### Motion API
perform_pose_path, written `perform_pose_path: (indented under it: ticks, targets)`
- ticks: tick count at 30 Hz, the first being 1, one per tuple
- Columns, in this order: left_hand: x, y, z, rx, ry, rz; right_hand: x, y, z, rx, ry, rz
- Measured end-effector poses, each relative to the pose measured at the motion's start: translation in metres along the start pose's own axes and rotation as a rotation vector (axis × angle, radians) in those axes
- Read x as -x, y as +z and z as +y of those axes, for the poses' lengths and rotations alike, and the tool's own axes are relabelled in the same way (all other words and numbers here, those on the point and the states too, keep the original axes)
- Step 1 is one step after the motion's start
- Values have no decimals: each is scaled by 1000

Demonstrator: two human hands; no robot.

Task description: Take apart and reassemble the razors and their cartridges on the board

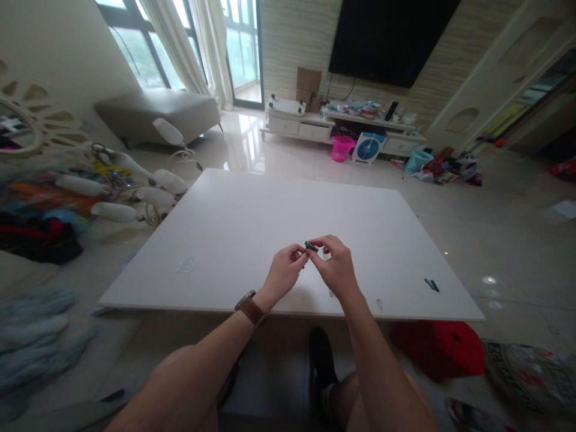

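Both my hands meet over the near middle of a white table (234, 216). My left hand (284, 273), with a brown watch on its wrist, and my right hand (336, 267) each pinch one end of a small dark object (311, 246) held between the fingertips, a little above the tabletop. What the object is I cannot make out. Another small dark piece (431, 284) lies on the table near its right front corner, well away from my hands.
A red object (438, 347) sits on the floor under the table's right front edge. Clutter and white bottle-like shapes (114, 186) lie to the left. A TV stand (342, 123), pink basket (342, 147) and blue fan (368, 147) stand at the far wall.
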State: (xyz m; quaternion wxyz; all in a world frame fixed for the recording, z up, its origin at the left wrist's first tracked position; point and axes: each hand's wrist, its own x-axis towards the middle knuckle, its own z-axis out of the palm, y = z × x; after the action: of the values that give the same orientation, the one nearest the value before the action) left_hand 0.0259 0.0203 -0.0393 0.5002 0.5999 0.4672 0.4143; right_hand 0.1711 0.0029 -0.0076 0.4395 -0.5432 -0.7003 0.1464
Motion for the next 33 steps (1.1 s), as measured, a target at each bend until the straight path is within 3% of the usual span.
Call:
perform_pose_path:
  ticks: [21,33]
  targets:
    - [-1,1,4,136,-9,57,1,0,-3,-27,1,14]
    - [-1,2,11,364,-93,-17,1,2,2,4,63,56]
